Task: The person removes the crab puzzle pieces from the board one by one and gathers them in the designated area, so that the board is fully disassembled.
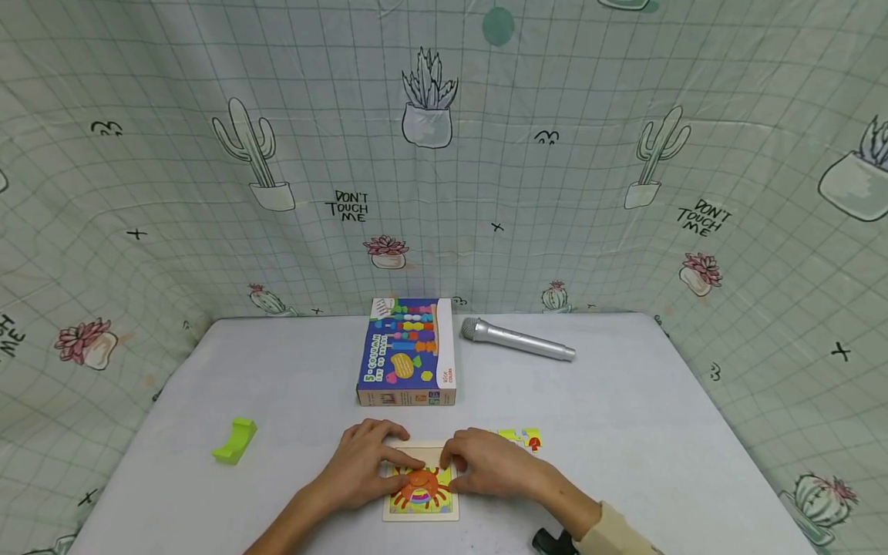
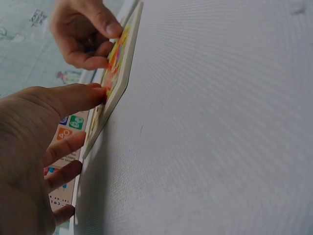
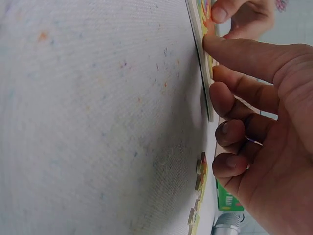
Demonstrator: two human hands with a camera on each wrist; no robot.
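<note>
A small wooden jigsaw puzzle (image 1: 420, 506) with an orange crab picture lies in a pale frame near the table's front. My left hand (image 1: 364, 466) reaches over its left side, thumb and index finger on the picture, the other fingers spread beyond the frame. From the right comes my right hand (image 1: 489, 461), its thumb and index fingertips apart on the puzzle's right part. In the right wrist view its thumb (image 3: 239, 51) is straight and rests at the frame's edge, with the remaining fingers bent loosely. Both hands cover parts of the upper picture.
Loose yellow puzzle pieces (image 1: 529, 438) lie behind my right hand. A blue toy box (image 1: 405, 351) stands farther back beside a silver microphone (image 1: 520, 341). To the left is a bright green curved block (image 1: 236, 441); a black object (image 1: 553, 542) sits by my right forearm.
</note>
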